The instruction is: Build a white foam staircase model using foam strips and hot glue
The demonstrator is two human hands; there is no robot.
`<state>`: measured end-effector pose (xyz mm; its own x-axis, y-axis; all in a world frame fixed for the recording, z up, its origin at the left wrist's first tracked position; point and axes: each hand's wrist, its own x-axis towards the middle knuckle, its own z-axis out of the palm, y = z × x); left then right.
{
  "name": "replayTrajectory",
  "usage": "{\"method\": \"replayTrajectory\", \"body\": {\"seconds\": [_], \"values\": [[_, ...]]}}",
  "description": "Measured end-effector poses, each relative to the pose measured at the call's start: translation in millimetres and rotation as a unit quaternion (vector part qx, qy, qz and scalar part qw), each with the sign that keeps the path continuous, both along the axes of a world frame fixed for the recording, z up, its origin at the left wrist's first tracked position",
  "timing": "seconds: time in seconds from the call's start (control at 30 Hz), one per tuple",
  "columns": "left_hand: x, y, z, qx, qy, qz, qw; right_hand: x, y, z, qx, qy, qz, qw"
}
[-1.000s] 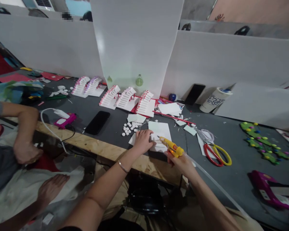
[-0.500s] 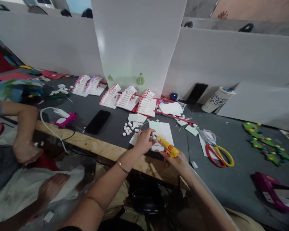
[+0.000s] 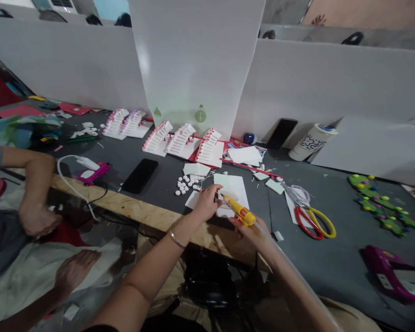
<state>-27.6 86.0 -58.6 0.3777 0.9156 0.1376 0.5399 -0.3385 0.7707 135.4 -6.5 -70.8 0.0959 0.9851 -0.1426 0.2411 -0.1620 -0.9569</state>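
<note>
Your right hand [image 3: 251, 230] grips a glue gun [image 3: 242, 212] pointed toward your left hand [image 3: 205, 203]; I cannot tell if that one pinches anything. Beneath both, the card [image 3: 239, 186] looks unfinished. Beyond, five models [image 3: 180, 139] look assembled; left of the grip, balls [image 3: 182, 188] lie loose.
</note>
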Motion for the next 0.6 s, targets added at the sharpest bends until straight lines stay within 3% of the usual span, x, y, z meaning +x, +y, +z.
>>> {"method": "replayTrajectory", "body": {"seconds": [0.6], "values": [[-1.0,2.4,-4.0,0.009,-0.036,-0.009,0.999,-1.1,0.4,-4.2,-0.020,0.001,0.011,1.000]]}}
